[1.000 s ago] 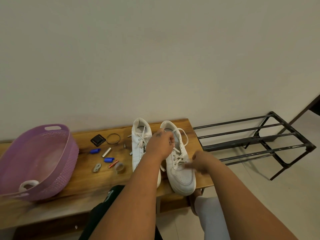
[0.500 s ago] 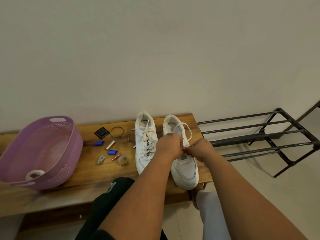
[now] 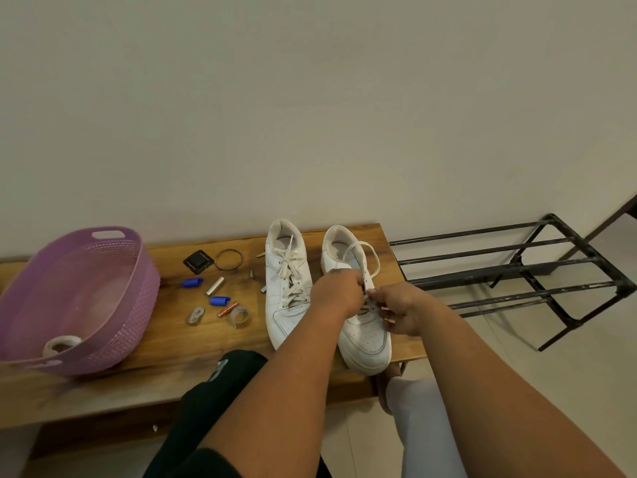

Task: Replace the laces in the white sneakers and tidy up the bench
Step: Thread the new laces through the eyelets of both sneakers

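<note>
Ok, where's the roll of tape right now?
In the head view, the roll of tape lies inside the purple basket at the bench's left end, against the basket's near wall.

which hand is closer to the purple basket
Left. The left hand is over the sneakers, on the side facing the purple basket. The right hand sits farther right, over the right-side sneaker, beyond the left hand.
</note>
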